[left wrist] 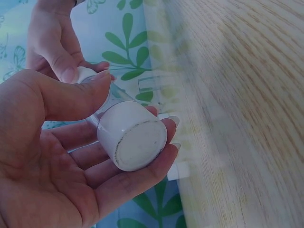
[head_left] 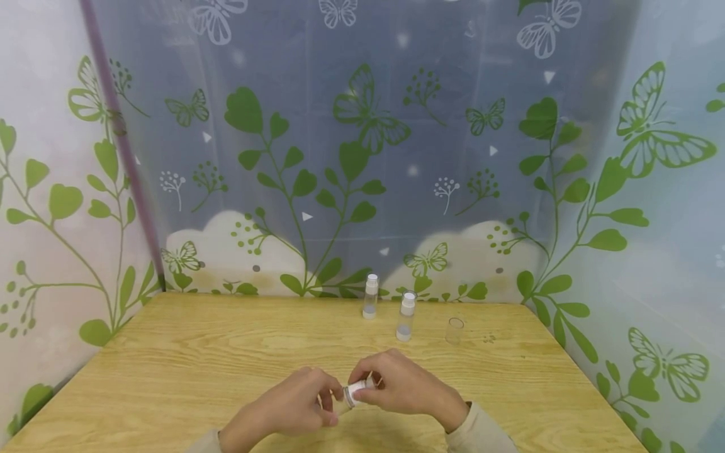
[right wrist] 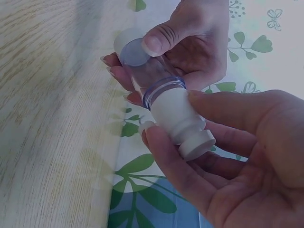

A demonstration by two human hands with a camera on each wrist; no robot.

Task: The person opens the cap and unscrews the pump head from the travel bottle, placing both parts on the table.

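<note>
Between the two hands, over the near part of the table, a clear pump bottle (right wrist: 151,76) with a white base and white pump top (right wrist: 176,114) is held at a tilt. My left hand (head_left: 303,401) grips its body near the base, thumb on the clear wall; the white base (left wrist: 135,140) faces the left wrist camera. My right hand (head_left: 402,387) pinches the white collar between thumb and fingers. In the right wrist view the pump top points down toward the right palm. The clear body looks see-through, with no liquid plainly visible.
Two similar bottles stand upright at the back of the wooden table (head_left: 226,352): one farther back (head_left: 370,297), another (head_left: 405,318) slightly nearer. To their right stands a clear cap (head_left: 454,331). Patterned curtains (head_left: 317,157) enclose the table's back and sides.
</note>
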